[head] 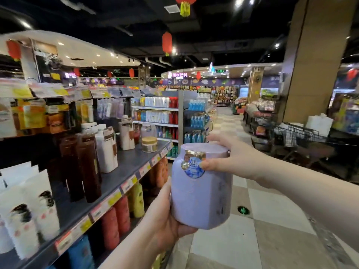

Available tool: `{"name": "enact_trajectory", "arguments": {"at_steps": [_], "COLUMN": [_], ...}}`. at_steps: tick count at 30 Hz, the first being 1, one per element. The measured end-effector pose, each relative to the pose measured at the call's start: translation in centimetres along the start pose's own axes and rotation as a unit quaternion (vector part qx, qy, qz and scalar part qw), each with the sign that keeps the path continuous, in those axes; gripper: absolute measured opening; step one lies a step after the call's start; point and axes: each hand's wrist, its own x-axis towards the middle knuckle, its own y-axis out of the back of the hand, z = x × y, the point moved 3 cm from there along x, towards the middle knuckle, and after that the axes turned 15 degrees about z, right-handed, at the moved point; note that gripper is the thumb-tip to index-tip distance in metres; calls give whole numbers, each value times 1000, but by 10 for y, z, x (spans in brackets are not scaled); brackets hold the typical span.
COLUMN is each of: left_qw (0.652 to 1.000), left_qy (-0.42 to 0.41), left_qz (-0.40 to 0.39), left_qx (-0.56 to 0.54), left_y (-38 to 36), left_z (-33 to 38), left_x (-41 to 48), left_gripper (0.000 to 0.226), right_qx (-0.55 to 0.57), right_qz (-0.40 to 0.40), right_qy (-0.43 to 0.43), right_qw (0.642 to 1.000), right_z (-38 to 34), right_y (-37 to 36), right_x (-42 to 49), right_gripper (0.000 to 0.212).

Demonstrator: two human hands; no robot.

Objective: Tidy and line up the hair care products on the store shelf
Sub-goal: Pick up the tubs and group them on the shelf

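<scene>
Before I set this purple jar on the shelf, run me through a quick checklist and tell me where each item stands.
1. Grip on the purple jar: left hand under its base, right hand at the lid: ok.
2. Jar upright: ok.
3. Lid on, sticker across its edge: ok.
4. Bare spot on the grey shelf near the gold-lidded jar: ok.
5. Jar over the shelf: not ok, it hangs over the aisle floor.
6. Right slot for this product: cannot tell.

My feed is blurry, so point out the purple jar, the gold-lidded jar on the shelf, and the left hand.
purple jar [196,199]: head view, front wall below the label.
gold-lidded jar [149,141]: head view, its gold lid.
left hand [165,218]: head view, middle of the hand.
</scene>
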Motion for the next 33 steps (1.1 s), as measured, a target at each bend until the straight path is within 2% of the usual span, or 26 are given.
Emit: {"name": "enact_trajectory", "arguments": {"at_steps": [4, 11, 13, 18, 25, 33], "left_qw": [1000, 997, 996, 988, 968, 924], "left_qy": [-16, -15, -17, -49, -88, -126], "left_qz": [13, 75, 89, 129, 193, 312], "left_qx": [9, 6, -12, -69, -132, -181], "left_y": [-15, -38, -44, -66, -92, -47], "left_z": [28, 51, 56, 73, 92, 125], "left_x": [53, 137, 163, 216, 265, 299], "left_gripper": [55, 51, 51, 49, 49, 49], "right_qx": [45, 79, 95, 110, 117, 173], "right_qz": [9, 2, -17, -92, -177, -278], "right_qy": [-1, 18, 27, 66, 135, 199], "right_qw": [999, 997, 995, 987, 968, 924], "right_z": [25, 75, 85, 110, 130, 112], "right_y": [-13, -32, -40, -51, -69, -144], "right_x": [56, 154, 185, 263, 353, 405], "right_gripper": [104, 107, 103, 74, 75, 67]}}
